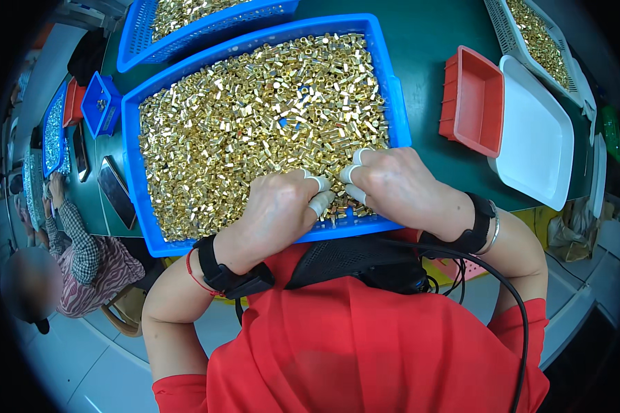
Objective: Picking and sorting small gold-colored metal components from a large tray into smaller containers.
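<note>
- Your left hand (279, 203) is at the near side of the blue tray (396, 110), thumb and finger bent close; you can't tell from this view whether a part is pinched between them.
- Your right hand (393, 180) faces it, just apart, fingertips down at the parts; its grip is hidden too.
- The gold parts (255, 124) fill most of the tray, thinning at the near edge by your fingers.
- White covers (322, 202) sleeve your fingertips, probably to guard skin or metal.
- The tray sits right before you, likely to keep your reach short.
- The red bin (479, 103) and white tray (541, 138) stand to the right, perhaps for easy reach.
</note>
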Available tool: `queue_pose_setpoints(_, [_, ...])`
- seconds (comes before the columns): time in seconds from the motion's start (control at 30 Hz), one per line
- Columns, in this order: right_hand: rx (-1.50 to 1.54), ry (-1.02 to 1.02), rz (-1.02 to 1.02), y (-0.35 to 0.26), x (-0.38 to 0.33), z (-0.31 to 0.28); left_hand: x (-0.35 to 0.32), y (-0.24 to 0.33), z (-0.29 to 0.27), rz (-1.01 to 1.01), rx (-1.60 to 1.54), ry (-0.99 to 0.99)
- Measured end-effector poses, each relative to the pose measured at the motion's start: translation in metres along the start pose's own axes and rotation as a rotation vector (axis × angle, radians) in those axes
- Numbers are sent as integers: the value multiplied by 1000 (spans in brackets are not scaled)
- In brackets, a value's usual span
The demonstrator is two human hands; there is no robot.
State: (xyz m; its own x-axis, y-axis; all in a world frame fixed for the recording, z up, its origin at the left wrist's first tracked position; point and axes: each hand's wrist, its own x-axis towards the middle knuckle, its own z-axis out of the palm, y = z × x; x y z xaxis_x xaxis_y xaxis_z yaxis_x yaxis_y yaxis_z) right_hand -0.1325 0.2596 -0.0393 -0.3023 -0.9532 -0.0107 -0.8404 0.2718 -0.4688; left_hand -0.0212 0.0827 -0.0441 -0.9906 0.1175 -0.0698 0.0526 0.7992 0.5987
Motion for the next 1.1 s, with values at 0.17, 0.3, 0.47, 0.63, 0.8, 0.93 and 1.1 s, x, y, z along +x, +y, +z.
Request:
queue_pose_setpoints(0.17, [24, -10, -1, 2, -1, 1, -2, -1, -4, 1, 5, -38])
queue_pose_setpoints(0.3, [21, -16, -16, 3, -2, 0, -3, -1, -3, -4, -26, -32])
queue_pose_setpoints(0.47, [12, -41, -50, 3, -1, 1, -2, -2, -1, -33, -42, -19])
queue_pose_setpoints(0.63, [27, -37, -65, 2, 3, 3, 1, 0, 0, -57, -62, -32])
queue_pose_setpoints(0.8, [37, -74, -43, 1, 5, 2, 1, 1, 3, -3, -8, -10])
queue_pose_setpoints(0.93, [81, -124, -31, 4, 8, 1, 0, 1, 3, 10, 12, -26])
queue_pose_setpoints(1.1, [202, -159, 11, 6, 11, 2, -3, 1, 3, 9, -33, -31])
